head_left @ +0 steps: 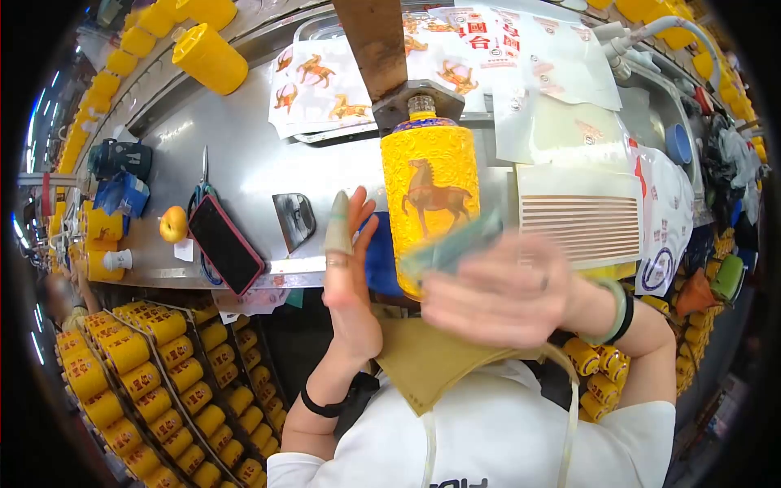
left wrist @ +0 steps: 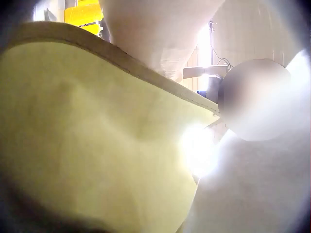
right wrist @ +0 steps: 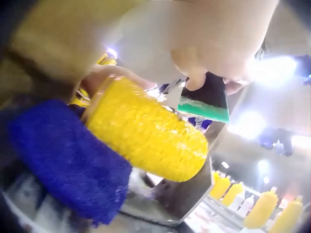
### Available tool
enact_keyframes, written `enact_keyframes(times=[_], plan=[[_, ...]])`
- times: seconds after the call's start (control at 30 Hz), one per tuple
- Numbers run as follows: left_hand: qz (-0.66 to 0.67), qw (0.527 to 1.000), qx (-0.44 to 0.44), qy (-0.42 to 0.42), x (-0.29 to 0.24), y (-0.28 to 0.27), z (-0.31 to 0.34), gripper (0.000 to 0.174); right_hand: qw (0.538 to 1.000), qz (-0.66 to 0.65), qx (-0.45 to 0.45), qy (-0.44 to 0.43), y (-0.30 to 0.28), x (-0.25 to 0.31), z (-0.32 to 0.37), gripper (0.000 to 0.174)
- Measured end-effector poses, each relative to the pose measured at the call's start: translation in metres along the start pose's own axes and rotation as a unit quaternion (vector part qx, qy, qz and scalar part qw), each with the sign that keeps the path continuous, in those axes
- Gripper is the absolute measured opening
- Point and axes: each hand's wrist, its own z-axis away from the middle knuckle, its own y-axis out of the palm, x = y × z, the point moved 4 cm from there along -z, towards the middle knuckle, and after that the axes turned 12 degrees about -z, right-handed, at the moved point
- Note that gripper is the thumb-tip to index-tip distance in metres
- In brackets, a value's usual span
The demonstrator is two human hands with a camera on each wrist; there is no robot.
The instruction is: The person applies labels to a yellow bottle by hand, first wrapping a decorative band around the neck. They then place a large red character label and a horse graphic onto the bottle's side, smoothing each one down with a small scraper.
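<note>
A yellow embossed bottle [head_left: 427, 163] with a brown horse picture lies with its neck at a metal bracket [head_left: 439, 91]; its side also shows in the right wrist view as a yellow textured body [right wrist: 146, 131]. My right hand [head_left: 508, 289], blurred, grips a scraper [head_left: 455, 244] over the bottle's lower part; this dark scraper with a green edge [right wrist: 204, 104] shows near the bottle in the right wrist view. My left hand [head_left: 350, 285] is left of the bottle, fingers extended, one wearing a pale finger cover; contact is unclear. The left wrist view shows mostly apron [left wrist: 97, 131].
Blue cloth [right wrist: 73, 160] lies beside the bottle. Horse-picture sheets [head_left: 325, 89] are behind it, with a striped sheet [head_left: 582, 215] to the right. Left are a phone [head_left: 226, 244], scissors [head_left: 203, 175], a dark blade-like piece [head_left: 294, 221] and a yellow fruit [head_left: 173, 224]. Yellow bottles [head_left: 210, 58] surround the bench.
</note>
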Motion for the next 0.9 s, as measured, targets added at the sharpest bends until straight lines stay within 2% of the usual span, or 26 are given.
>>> enact_keyframes(times=[0.07, 0.1, 0.17, 0.2, 0.23, 0.27, 0.33, 0.37, 0.4, 0.47, 0.53, 0.6, 0.67, 0.73, 0.8, 0.83, 0.9], plan=[[-0.113, 0.992, -0.016, 0.063, 0.003, 0.001, 0.013, 0.128, 0.993, -0.071, 0.029, -0.088, 0.004, 0.024, 0.014, 0.025], [-0.073, 0.981, 0.033, 0.177, 0.022, -0.001, 0.009, 0.124, 0.993, -0.071, 0.029, -0.086, -0.001, 0.026, 0.013, 0.025], [-0.072, 0.984, 0.043, 0.159, 0.036, 0.003, 0.029, 0.130, 0.991, -0.128, -0.023, 0.038, -0.019, 0.020, 0.007, 0.023], [-0.070, 0.986, 0.051, 0.143, 0.034, 0.007, 0.031, 0.138, 0.979, -0.155, 0.016, 0.131, -0.018, 0.010, 0.015, 0.023], [-0.151, 0.970, 0.046, 0.186, 0.025, 0.008, 0.031, 0.132, 0.949, -0.152, -0.102, 0.258, -0.020, -0.002, 0.014, 0.025], [-0.152, 0.969, 0.048, 0.187, 0.016, 0.011, 0.029, 0.132, 0.888, -0.146, -0.218, 0.377, -0.019, -0.013, 0.010, 0.026], [-0.255, 0.952, 0.010, 0.170, 0.006, 0.018, 0.026, 0.128, 0.812, -0.261, -0.300, 0.427, -0.006, -0.032, 0.014, 0.028], [-0.210, 0.966, -0.007, 0.153, 0.007, 0.022, 0.025, 0.119, 0.804, -0.278, -0.277, 0.447, 0.001, -0.034, 0.014, 0.031], [-0.212, 0.965, -0.006, 0.153, 0.011, 0.020, 0.023, 0.119, 0.843, -0.211, -0.242, 0.431, 0.005, -0.036, 0.013, 0.028], [-0.209, 0.962, -0.014, 0.176, 0.018, 0.013, 0.018, 0.112, 0.851, -0.140, -0.225, 0.453, 0.004, -0.053, 0.025, 0.025], [-0.183, 0.968, -0.026, 0.172, 0.012, 0.016, 0.017, 0.109, 0.838, -0.052, -0.231, 0.493, -0.011, -0.069, 0.040, 0.022], [-0.160, 0.980, -0.033, 0.114, 0.014, 0.017, 0.015, 0.103, 0.806, -0.133, -0.295, 0.494, -0.021, -0.061, 0.037, 0.023], [-0.187, 0.973, -0.044, 0.126, 0.013, 0.017, 0.015, 0.097, 0.813, -0.177, -0.286, 0.475, -0.021, -0.043, 0.025, 0.023], [-0.212, 0.966, -0.050, 0.138, 0.011, 0.016, 0.014, 0.092, 0.863, -0.234, -0.177, 0.411, -0.016, -0.039, 0.013, 0.027], [-0.222, 0.959, -0.066, 0.161, 0.005, 0.015, 0.018, 0.085, 0.905, -0.143, -0.081, 0.391, -0.019, -0.048, 0.002, 0.033], [-0.219, 0.960, -0.067, 0.162, 0.003, 0.014, 0.019, 0.085, 0.906, -0.141, -0.079, 0.391, -0.024, -0.056, -0.003, 0.033], [-0.247, 0.948, -0.059, 0.193, -0.002, 0.010, 0.020, 0.087, 0.953, 0.029, -0.067, 0.293, -0.039, -0.061, -0.020, 0.037]])
